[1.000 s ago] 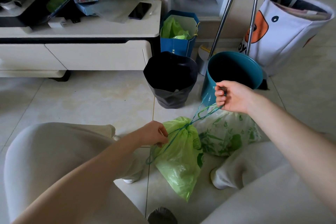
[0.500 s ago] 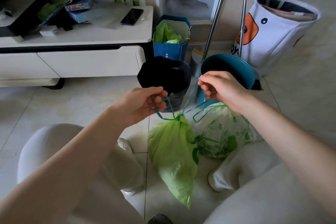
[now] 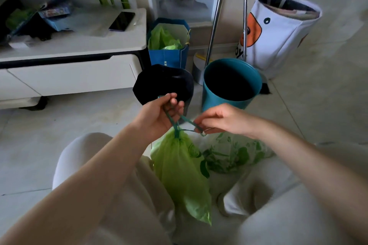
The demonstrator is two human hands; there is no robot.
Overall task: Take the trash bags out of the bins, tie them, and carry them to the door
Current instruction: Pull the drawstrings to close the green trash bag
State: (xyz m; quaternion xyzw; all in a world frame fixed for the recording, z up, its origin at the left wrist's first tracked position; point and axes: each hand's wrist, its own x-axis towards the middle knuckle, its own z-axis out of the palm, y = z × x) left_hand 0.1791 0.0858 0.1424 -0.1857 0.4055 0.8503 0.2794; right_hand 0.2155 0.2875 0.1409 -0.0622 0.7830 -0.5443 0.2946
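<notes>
Green bag (image 3: 179,169) hangs directly below the left hand (image 3: 159,117), neck cinched shut. Left hand closed around the teal drawstring (image 3: 175,125) above the neck. Right hand (image 3: 221,119), beside the bag's neck, pinches a loop of the same drawstring between thumb and fingertips. Printed bag (image 3: 233,153) lies behind the green bag, on the floor. Teal bin (image 3: 231,83) and black bin (image 3: 163,83) stand beyond the green bag, side by side.

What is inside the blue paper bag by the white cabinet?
Crumpled green plastic pokes out of the blue paper bag. Anything underneath is hidden by the bag's walls.
</notes>
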